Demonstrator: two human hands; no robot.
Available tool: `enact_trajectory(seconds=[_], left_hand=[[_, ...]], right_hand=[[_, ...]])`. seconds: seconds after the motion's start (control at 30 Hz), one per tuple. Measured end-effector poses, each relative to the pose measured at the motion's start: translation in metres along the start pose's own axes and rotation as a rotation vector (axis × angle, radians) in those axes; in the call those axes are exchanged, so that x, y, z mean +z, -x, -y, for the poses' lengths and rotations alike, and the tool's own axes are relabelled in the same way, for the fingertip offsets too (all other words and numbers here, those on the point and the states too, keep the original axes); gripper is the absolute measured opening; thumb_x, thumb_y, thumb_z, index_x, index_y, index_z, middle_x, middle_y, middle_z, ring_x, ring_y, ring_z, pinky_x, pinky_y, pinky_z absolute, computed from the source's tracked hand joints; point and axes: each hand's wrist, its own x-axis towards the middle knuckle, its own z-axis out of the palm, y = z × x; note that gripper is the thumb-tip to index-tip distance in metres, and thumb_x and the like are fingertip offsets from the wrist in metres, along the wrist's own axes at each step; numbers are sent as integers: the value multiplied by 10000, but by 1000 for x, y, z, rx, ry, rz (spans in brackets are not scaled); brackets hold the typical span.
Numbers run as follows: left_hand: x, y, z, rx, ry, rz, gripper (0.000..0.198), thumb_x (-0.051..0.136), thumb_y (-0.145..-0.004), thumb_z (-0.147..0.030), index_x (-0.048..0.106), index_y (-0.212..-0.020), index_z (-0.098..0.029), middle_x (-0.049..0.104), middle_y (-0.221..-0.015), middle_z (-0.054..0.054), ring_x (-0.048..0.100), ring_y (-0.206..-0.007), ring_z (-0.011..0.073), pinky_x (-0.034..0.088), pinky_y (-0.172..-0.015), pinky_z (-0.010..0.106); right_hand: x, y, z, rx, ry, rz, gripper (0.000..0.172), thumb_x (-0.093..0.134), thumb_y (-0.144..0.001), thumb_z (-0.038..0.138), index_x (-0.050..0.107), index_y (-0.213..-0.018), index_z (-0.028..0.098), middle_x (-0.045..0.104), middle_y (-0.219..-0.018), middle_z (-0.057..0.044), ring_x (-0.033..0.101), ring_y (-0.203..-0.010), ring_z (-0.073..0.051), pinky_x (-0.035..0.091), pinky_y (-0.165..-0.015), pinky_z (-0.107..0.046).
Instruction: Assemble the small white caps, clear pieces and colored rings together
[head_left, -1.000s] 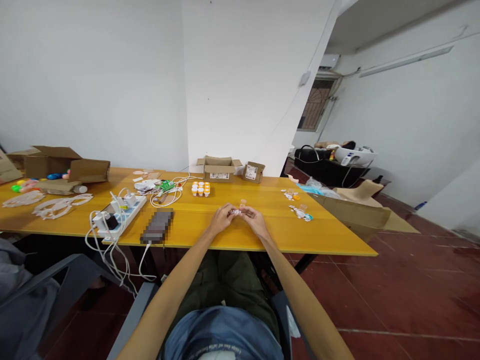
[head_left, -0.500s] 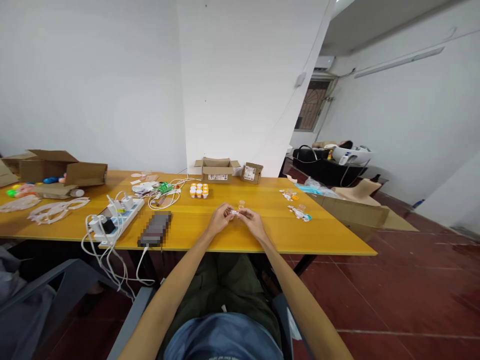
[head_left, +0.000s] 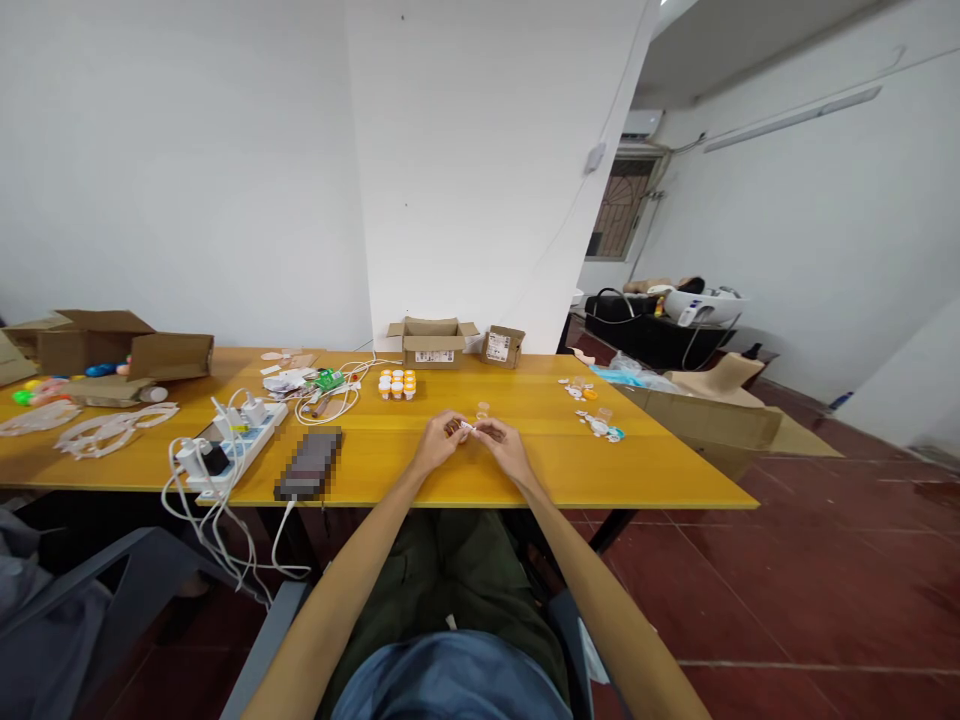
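Close together over the wooden table (head_left: pixel 420 478), my left hand (head_left: pixel 437 440) and my right hand (head_left: pixel 504 445) pinch one small white piece with dark marks (head_left: pixel 468 428). Its exact kind is too small to make out, and fingertips cover its ends. Just beyond my fingers stands a small clear cup-like container (head_left: pixel 483 410). Farther back and to the left, several small white-capped orange bottles (head_left: pixel 397 384) stand in a tight block. To the right lie loose small white parts (head_left: pixel 598 426), with a clear cup and a teal bit among them.
An open cardboard box (head_left: pixel 433 343) and a smaller box (head_left: pixel 503 346) stand against the wall. Left of me lie a phone (head_left: pixel 309 464), a power strip (head_left: pixel 244 440) with tangled cables, and a carton (head_left: pixel 97 345) with colourful items. Another carton (head_left: pixel 690 425) sits past the right edge.
The white piece has turned between my fingers and now lies more aslant. My hands stay in nearly the same place; the view has shifted slightly.
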Motion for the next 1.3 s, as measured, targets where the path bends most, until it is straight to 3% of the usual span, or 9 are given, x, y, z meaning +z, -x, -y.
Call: enact_trajectory(seconds=[0.53,0.77,1.3], left_hand=[[2,-1,3,-71,71,21,132,681,-798,-221,751,-904,-186,761,-768,19,695,-670,148,570,-669,257],[3,0,6,-98,97,19,136,706,-786,-254,759,-887,-180,742,-695,13,698,-638,160,583,-638,267],[3,0,11,-175,170,69,205,706,-790,-318,777,-913,-170,769,-769,43,703,-686,171,590,-663,285]], right_hand=[[1,1,5,-4,13,-12,274,738,-724,508,715,-776,239,736,-781,-32,680,-760,-223,551,-743,-348],[0,2,6,-2,17,22,281,737,-734,517,716,-746,238,740,-778,-40,687,-773,-228,557,-747,-353],[-3,1,7,30,18,13,319,746,-711,553,709,-761,240,718,-762,-25,648,-741,-212,543,-739,-351]])
